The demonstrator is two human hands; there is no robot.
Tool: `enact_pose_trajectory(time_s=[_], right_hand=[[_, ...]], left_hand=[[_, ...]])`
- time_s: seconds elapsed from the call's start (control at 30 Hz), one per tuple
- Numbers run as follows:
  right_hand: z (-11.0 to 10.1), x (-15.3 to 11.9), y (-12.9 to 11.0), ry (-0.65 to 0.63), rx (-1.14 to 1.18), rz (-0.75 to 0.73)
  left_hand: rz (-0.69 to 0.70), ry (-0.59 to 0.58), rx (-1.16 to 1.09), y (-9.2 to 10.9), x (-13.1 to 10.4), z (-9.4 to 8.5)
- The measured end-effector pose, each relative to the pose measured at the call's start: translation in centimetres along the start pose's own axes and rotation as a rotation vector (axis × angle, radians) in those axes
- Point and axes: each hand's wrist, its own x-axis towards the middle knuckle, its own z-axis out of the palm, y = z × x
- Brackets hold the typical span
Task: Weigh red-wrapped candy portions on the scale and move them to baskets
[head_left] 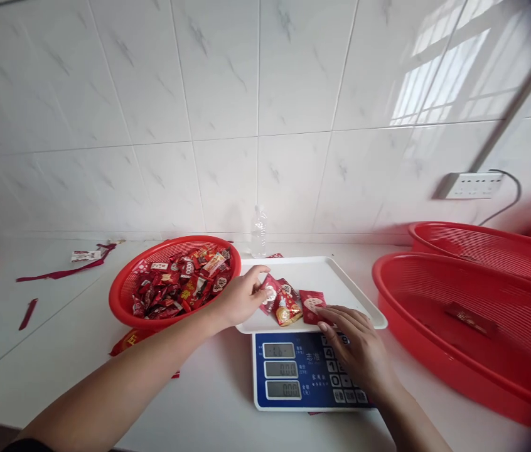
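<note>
My left hand (243,298) reaches over the white tray (357,295), with thumb and fingers closed on a red candy packet (270,290). Right beside that packet lies a red and gold wrapped candy (288,309), with more red wrapping behind it. My right hand (357,342) is at the tray's front edge, fingers stretched out, their tips touching another red packet (311,301) with a pale oval label. Under the tray is a blue weighing scale (315,361) with three displays and a keypad, which my right hand partly covers.
A red basket (117,298) full of wrapped candies stands left of the tray. Two large red baskets (411,336) are on the right, the nearer one containing a dark red packet (471,319). A clear bottle (258,232) stands by the wall, below a power strip (472,186) at right.
</note>
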Motion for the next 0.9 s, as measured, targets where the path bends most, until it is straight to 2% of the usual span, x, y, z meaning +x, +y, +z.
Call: enact_pose_trajectory(time_s=[0.13,0.23,0.33,0.4,0.43,0.57,0.63,0.73,0.9], right_hand=[[-0.1,0.2,-0.3,0.012,-0.019,-0.005],[-0.2,0.3,-0.6,0.012,-0.039,-0.022],[-0.2,0.4,-0.8,-0.011,-0.043,-0.039],[-0.2,0.3,-0.9,-0.029,-0.037,-0.041],[-0.2,0.3,-1.0,-0.035,-0.035,-0.038],[-0.2,0.5,-1.0,-0.030,-0.060,0.007],[-0.2,0.7,-1.0,-0.037,-0.087,0.048],[-0.2,1.2,-1.2,-0.076,-0.135,0.119],[0.1,2.8,-2.4,-0.190,-0.182,0.183]], left_hand=[[0.166,-0.037,0.299,-0.7,-0.7,0.3],[0.129,-0.145,0.240,-0.7,-1.5,0.9],[0.132,-0.154,0.151,-0.5,-2.1,1.5],[0.176,-0.063,0.138,-0.7,-2.4,2.0],[0.202,0.023,0.136,-0.9,-2.6,2.2],[0.345,0.509,0.062,-2.1,-4.1,3.2],[0.391,0.671,0.030,-2.8,-5.0,3.6],[0.424,0.732,0.043,-3.7,-6.0,4.1],[0.452,0.667,0.043,-4.0,-6.1,4.3]])
